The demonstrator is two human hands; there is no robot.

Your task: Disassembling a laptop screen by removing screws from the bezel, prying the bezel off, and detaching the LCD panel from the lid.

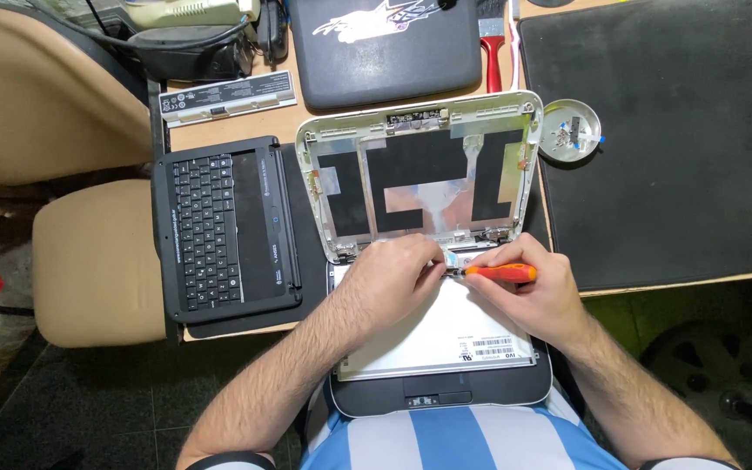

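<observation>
Gripping an orange-handled screwdriver [500, 272] in my right hand [528, 287], I hold it nearly level, its dark tip pointing left toward the hinge edge of a small opened laptop. My fingers are curled shut around the handle. My left hand [398, 280] rests just beside the tip, its grip pinched closed there, though I cannot tell what it pinches, if anything.

Both hands lie on the loose screen panel [446, 339], a pale flat sheet lying face down on the laptop base [441, 396], which sits at the near edge of the bench [228, 130], close against my striped blue and white shirt [446, 439]. Just beyond my hands, the white lid shell [419, 170] lies open and flat, showing black patches and silvery foil inside.

Left of the lid shell sits a black keyboard unit [224, 228], partly overhanging the bench above a tan chair [97, 270]. Behind it lies a long battery pack [228, 97] with a white label. A dark case [385, 48] rests at the far side, a red-handled tool [491, 52] beside it. To the right, a small round metal dish [569, 130] sits at the edge of a large black mat [663, 139].
</observation>
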